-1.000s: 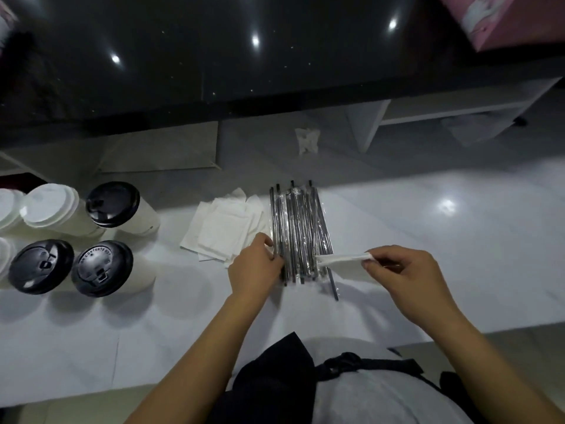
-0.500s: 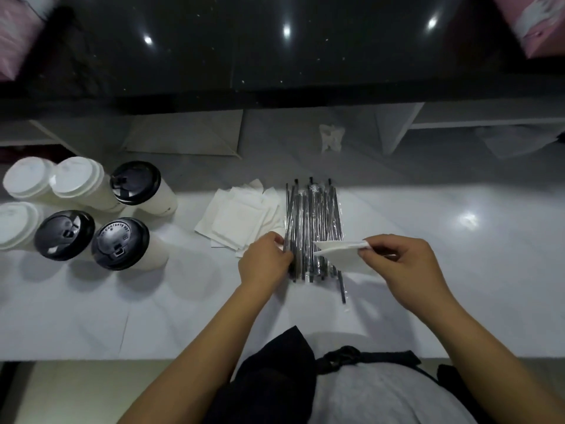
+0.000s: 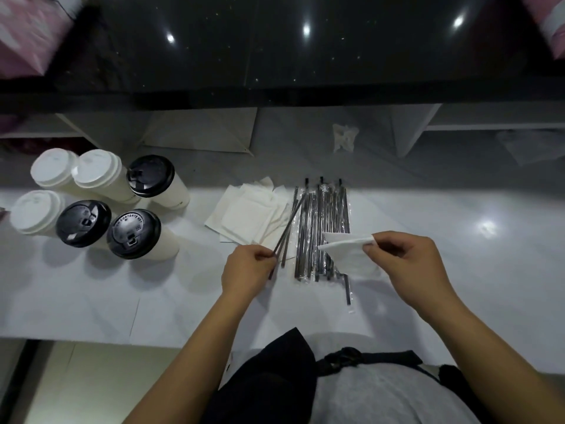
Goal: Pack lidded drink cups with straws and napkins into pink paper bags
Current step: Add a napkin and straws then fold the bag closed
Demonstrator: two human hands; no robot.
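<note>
My left hand (image 3: 249,269) pinches a wrapped dark straw (image 3: 289,226) by its near end, the straw slanting up over the napkin stack (image 3: 244,215). A white folded napkin (image 3: 348,249) hangs from the pinching fingers of my right hand (image 3: 406,261), above the row of wrapped straws (image 3: 321,228) on the white counter (image 3: 91,289). Several lidded cups stand at the left, some with black lids (image 3: 133,233), some with white lids (image 3: 94,168). Pink bags sit at the top left (image 3: 24,35) and top right (image 3: 550,22) corners.
A dark glossy raised counter (image 3: 275,50) runs across the back. Flat paper (image 3: 201,130) and a crumpled white scrap (image 3: 345,137) lie on the shelf below it. A single straw (image 3: 348,290) lies apart near the pile. My dark apron and grey shirt fill the bottom.
My left hand has lifted one straw out of the pile and drawn it left. My right hand keeps holding the napkin. The camera view has shifted, showing more cups.
</note>
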